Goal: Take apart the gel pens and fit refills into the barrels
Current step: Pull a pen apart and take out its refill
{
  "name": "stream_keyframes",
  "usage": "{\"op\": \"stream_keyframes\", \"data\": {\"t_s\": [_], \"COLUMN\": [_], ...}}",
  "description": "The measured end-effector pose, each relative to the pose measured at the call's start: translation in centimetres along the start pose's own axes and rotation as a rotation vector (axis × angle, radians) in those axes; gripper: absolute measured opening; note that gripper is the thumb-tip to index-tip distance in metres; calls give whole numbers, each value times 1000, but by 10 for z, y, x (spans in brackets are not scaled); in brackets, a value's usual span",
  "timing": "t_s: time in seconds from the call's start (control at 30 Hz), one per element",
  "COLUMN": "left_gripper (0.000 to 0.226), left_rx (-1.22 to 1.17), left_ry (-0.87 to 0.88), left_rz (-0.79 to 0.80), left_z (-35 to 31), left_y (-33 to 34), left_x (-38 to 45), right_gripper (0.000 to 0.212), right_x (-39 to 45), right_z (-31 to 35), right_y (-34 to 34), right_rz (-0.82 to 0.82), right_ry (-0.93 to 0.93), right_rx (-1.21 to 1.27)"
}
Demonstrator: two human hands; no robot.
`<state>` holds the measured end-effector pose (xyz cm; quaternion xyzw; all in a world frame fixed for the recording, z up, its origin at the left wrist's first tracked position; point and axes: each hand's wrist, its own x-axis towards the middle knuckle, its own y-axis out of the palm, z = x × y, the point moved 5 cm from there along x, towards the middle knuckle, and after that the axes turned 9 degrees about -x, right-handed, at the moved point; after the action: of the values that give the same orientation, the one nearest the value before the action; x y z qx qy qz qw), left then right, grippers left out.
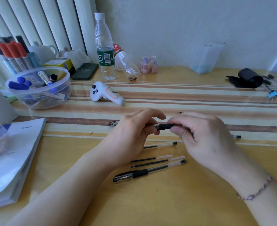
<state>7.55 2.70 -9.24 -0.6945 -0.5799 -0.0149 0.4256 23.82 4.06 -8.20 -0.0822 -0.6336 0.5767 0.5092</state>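
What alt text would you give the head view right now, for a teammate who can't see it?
Both hands, left hand and right hand, grip one gel pen above a striped table. A capped pen and loose refills lie nearer the person.

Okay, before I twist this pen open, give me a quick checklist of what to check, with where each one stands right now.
1. Left hand grips the held pen: ok.
2. Right hand pinches its black grip section: ok.
3. Joint already loosened: cannot tell, fingers cover it.
4. Loose refills within reach on the table: ok.
5. Capped pen lies apart from the hands: ok.
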Motion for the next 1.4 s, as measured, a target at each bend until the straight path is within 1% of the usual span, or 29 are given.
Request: {"op": "stream_keyframes", "data": {"t_s": [0.27,0.33,0.43,0.47,0.5,0.57,0.63,0.67,0.73,0.83,0.97,1.1,1.27,1.4], "left_gripper": [35,34,30,30,33,42,41,37,32,29,30,32,39,37], "left_rx": [-19,-30,-13,9,42,118,190,221,249,237,227,206,171,166], "left_ry": [-1,7,-2,-19,-33,-56,-76,-85,-114,-136,-162,-173,-197,-189], "left_rz": [-3,1,21,32,46,91,148,178,236,309,370,396,439,435], "left_z": [-4,-5,-3,-1,1,8,16,19,24,25,26,24,25,25], "left_y": [0,1,2,3,2,-3,-11,-15,-18,-14,-10,-9,-8,-8], "left_x": [-3,-3,-3,-3,-3,-2,-2,-3,-5,-8,-9,-10,-11,-10], "right_gripper": [15,13,12,14,16,16,13,14,19,24,23,22,18,16], "right_x": [1,1,3,4,6,7,4,2,-1,-3,-2,-3,-4,-3], "right_z": [6,5,0,-8,-22,-61,-98,-109,-119,-119,-122,-122,-122,-123], "right_y": [-2,-4,-4,-5,-8,-16,-16,-11,2,14,18,18,20,19], "right_rz": [-18,-20,44,54,43,-6,8,44,117,157,170,173,184,172], "right_ry": [-25,-31,-40,-15,48,266,463,520,568,555,552,542,542,536], "right_rx": [16,16,5,-15,-34,-52,-72,-83,-79,-68,-98,-113,-136,-128]}}
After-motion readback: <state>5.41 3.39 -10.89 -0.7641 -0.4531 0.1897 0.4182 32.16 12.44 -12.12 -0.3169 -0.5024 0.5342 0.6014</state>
